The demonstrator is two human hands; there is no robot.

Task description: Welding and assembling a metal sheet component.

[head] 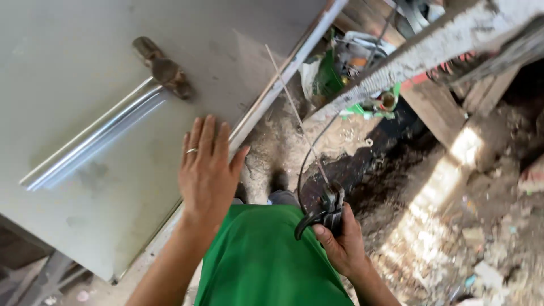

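Clamped in my right hand [340, 241] is a dark electrode holder [328, 212], its thin welding rod [294, 113] angling up toward the edge of a grey metal sheet [68, 68]. My left hand [207, 170] lies flat, fingers spread and gripping nothing, on that sheet near its edge (a ring shows on one finger). Further up the sheet rests a hammer [163, 68], beside a metal strip [90, 144]

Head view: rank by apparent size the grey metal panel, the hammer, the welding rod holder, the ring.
1. grey metal panel
2. hammer, long bright handle
3. welding rod holder in the right hand; nearer the camera, so this rank is unsure
4. ring on the left hand
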